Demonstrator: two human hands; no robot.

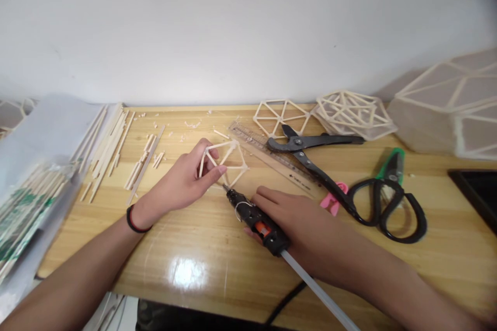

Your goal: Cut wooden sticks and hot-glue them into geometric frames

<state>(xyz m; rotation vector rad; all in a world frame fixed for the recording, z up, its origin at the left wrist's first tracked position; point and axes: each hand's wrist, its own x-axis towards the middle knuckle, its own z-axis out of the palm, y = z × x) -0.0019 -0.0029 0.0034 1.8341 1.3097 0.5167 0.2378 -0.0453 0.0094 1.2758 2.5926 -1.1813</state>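
Between the thumb and fingers of my left hand (pixel 198 173) is a small wooden-stick frame (pixel 228 168), its sticks joined into triangles, tilted above the table. My right hand (pixel 287 220) is wrapped round a black hot glue gun (pixel 258 222), and a long clear glue stick (pixel 316 289) juts from its rear. The gun's nozzle points at the frame's lower joint, close to my left thumb; whether it touches cannot be made out. Behind the frame a clear ruler (pixel 272 155) lies on the wooden table (pixel 155 248).
Black-handled pliers (pixel 310 160), a pink clip (pixel 334 198) and green cutters (pixel 394 168) lie on the right. Finished stick frames (pixel 353 114) are stacked near the wall, beside a large stick structure (pixel 454 103). Loose sticks (pixel 108 150) and a bag of skewers (pixel 27 212) lie left.
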